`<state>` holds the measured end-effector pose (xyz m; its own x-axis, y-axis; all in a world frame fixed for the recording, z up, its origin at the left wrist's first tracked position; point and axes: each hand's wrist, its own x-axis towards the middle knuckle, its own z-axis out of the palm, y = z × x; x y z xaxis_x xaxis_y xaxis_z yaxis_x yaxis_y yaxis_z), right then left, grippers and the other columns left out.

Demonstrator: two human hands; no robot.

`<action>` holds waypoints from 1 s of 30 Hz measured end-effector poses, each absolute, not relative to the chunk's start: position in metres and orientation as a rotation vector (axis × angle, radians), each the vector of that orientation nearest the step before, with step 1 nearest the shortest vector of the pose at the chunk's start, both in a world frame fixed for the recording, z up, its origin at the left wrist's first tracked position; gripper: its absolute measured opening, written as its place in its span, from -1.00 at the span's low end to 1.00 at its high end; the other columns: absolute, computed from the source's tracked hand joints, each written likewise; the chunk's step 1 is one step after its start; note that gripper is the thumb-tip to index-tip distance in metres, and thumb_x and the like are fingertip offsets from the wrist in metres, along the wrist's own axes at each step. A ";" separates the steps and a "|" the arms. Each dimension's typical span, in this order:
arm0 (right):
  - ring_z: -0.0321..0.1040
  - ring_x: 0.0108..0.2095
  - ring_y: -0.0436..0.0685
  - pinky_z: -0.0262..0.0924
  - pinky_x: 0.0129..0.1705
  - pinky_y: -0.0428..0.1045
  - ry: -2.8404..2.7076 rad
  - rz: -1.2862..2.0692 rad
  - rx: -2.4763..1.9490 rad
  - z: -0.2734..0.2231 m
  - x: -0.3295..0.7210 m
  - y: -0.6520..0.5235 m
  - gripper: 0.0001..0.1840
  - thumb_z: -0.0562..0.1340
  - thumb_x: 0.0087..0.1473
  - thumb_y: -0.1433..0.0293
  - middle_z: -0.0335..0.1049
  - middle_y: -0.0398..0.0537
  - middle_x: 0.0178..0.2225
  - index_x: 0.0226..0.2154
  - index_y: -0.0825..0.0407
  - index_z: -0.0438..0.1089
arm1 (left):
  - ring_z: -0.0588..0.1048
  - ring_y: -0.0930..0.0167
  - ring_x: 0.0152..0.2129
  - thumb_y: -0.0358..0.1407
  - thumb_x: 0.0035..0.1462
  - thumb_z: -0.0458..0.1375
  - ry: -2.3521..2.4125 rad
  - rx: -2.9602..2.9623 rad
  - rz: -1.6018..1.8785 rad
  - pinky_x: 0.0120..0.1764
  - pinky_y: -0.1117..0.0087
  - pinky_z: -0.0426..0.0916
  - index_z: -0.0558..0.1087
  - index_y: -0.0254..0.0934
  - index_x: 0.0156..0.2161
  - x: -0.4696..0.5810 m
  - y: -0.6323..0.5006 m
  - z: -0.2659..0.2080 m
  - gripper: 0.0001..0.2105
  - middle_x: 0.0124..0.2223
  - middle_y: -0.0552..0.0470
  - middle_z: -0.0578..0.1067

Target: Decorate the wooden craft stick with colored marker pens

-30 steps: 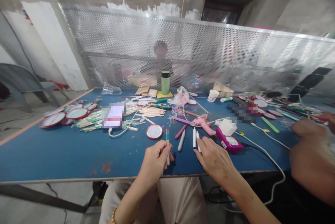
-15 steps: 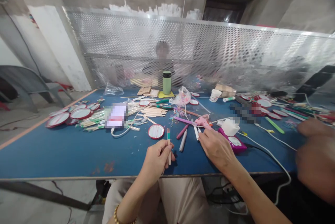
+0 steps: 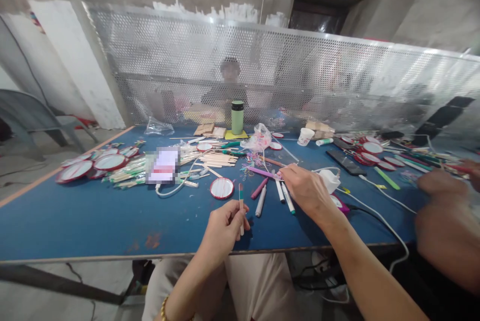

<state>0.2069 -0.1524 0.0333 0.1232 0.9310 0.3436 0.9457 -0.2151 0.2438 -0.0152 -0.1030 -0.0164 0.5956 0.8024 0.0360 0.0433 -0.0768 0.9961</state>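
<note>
Clamps left hand (image 3: 225,221) on a slim wooden craft stick (image 3: 241,195), painted teal and brown near the tip and pointing to twelve o'clock. Bunches right hand (image 3: 303,188) at two o'clock from there, near the end of a purple stick (image 3: 262,173); impossible to tell whether clamped on anything. Has a teal-capped marker (image 3: 288,199) just beside that hand at eight o'clock, and a round red-rimmed disc (image 3: 221,188) at twelve from the left hand.
</note>
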 end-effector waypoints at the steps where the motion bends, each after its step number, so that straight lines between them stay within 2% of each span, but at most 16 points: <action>1: 0.46 -0.22 0.10 0.05 -0.37 -0.06 -1.945 -0.667 -2.326 0.033 0.208 -0.154 -0.73 0.05 0.35 0.47 0.51 0.00 -0.19 -0.17 0.02 0.47 | 0.26 0.54 -0.74 -0.07 0.07 0.13 0.737 1.538 0.733 -0.67 0.53 0.12 0.40 -0.28 -0.33 -0.015 -0.103 -0.017 -0.72 -0.58 0.12 0.44; 5: 0.47 -0.21 0.10 0.06 -0.37 -0.08 -2.004 -0.614 -2.354 0.028 0.205 -0.157 -0.74 0.05 0.34 0.50 0.52 0.05 -0.14 -0.15 0.04 0.45 | 0.27 0.54 -0.74 -0.09 0.08 0.13 0.734 1.542 0.738 -0.66 0.53 0.13 0.41 -0.28 -0.31 -0.016 -0.103 -0.017 -0.74 -0.56 0.11 0.46; 12: 0.42 -0.27 0.13 0.06 -0.34 -0.04 -2.220 -0.612 -2.279 0.015 0.193 -0.158 -0.73 0.11 0.25 0.60 0.49 0.05 -0.31 -0.37 0.06 0.45 | 0.29 0.52 -0.73 -0.10 0.10 0.10 0.743 1.588 0.750 -0.65 0.52 0.14 0.43 -0.28 -0.32 -0.016 -0.103 -0.017 -0.75 -0.57 0.11 0.45; 17: 0.39 -0.23 0.18 0.08 -0.29 0.00 -2.310 -0.618 -2.198 0.018 0.185 -0.140 -0.78 0.13 0.27 0.56 0.49 0.10 -0.26 -0.26 0.10 0.49 | 0.28 0.52 -0.73 -0.12 0.10 0.08 0.728 1.605 0.753 -0.64 0.51 0.15 0.41 -0.27 -0.34 -0.016 -0.104 -0.016 -0.76 -0.57 0.12 0.45; 23: 0.40 -0.26 0.12 0.09 -0.31 -0.03 -2.513 -0.556 -2.021 0.022 0.180 -0.114 -0.77 0.19 0.26 0.53 0.51 0.02 -0.31 -0.37 0.07 0.53 | 0.27 0.52 -0.74 -0.11 0.09 0.06 0.750 1.608 0.735 -0.65 0.51 0.17 0.40 -0.27 -0.31 -0.015 -0.103 -0.016 -0.75 -0.56 0.11 0.45; 30: 0.42 -0.30 0.10 0.11 -0.35 -0.06 -2.584 -0.542 -1.804 0.020 0.187 -0.106 -0.77 0.20 0.23 0.57 0.49 -0.03 -0.39 -0.43 0.08 0.47 | 0.26 0.55 -0.74 -0.11 0.09 0.07 0.722 1.574 0.721 -0.66 0.53 0.17 0.39 -0.27 -0.33 -0.014 -0.101 -0.018 -0.76 -0.55 0.11 0.46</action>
